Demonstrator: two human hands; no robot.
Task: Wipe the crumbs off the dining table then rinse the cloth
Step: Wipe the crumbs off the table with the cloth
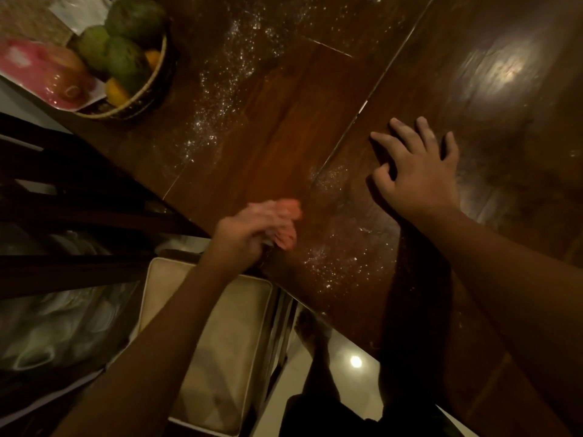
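Note:
My left hand [249, 230] grips a bunched pink cloth [285, 223] at the near edge of the dark wooden dining table [284, 127]; hand and cloth are motion-blurred. White crumbs [220, 99] lie in a long band running from the table's far middle toward its left side. A second patch of crumbs [334, 257] lies just right of the cloth near the table's edge. My right hand [416, 171] rests flat on the table to the right of the cloth, fingers spread.
A woven basket [148, 86] of green and orange fruit stands at the table's far left, with a pink packet [41, 70] beside it. Below the table edge is a cream-cushioned chair seat [220, 342]. Dark chair frames [79, 190] stand at left. My foot [312, 332] is on the glossy floor.

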